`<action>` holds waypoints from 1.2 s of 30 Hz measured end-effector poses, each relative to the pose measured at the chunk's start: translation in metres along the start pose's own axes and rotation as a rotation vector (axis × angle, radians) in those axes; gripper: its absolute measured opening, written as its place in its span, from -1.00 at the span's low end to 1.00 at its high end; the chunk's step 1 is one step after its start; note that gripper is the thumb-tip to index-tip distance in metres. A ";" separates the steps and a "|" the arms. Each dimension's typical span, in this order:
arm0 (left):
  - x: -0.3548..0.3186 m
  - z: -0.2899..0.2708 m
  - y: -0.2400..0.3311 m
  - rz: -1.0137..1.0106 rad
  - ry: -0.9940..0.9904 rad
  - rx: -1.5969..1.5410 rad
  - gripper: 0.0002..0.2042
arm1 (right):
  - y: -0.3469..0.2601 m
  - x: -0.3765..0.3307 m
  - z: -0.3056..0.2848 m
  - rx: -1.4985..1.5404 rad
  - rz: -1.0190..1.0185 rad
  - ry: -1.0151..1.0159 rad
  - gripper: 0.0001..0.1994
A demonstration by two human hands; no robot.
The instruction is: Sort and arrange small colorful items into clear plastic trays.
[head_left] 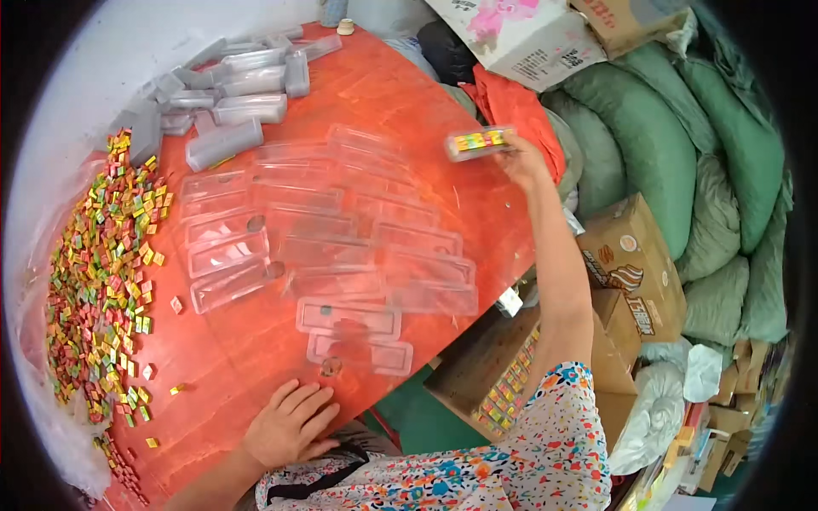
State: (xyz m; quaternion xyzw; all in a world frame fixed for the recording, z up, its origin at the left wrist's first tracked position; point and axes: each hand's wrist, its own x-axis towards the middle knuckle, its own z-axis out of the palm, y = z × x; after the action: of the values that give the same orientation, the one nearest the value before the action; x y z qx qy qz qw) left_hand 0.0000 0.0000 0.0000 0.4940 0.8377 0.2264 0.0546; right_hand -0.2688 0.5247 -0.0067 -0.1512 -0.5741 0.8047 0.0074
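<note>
Held out over the far right edge of the red table [256,341], my right hand [521,162] grips a clear plastic box [475,143] with a row of yellow and red wrapped candies inside. My left hand [292,424] lies flat at the table's near edge, fingers stretched and nothing in them. Many clear plastic trays [349,318] lie in overlapping rows across the middle of the table, close beyond my left hand. To the left spreads a big heap of small wrapped candies [102,281] in yellow, red and green.
Stacked clear boxes [252,81] stand at the table's far left. An open carton [460,383] holding filled boxes [511,383] sits below the right edge. Another brown carton [639,255], stuffed green sacks [630,119] and a white carton [528,51] crowd the right side.
</note>
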 end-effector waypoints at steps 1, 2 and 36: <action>-0.004 -0.003 0.002 -0.002 -0.026 0.010 -0.41 | 0.001 0.009 -0.007 0.023 -0.004 0.090 -0.70; -0.006 -0.005 0.003 -0.004 -0.052 0.017 -0.42 | 0.001 0.019 -0.015 -0.007 -0.013 0.104 -0.71; 0.000 0.018 -0.003 -0.003 0.060 0.002 -0.38 | 0.015 0.045 0.164 -0.869 -0.958 0.017 -0.63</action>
State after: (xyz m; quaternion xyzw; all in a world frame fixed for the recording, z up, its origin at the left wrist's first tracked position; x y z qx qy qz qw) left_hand 0.0030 0.0043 -0.0173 0.4858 0.8399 0.2400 0.0293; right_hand -0.3502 0.3764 0.0173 0.1263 -0.8513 0.4053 0.3082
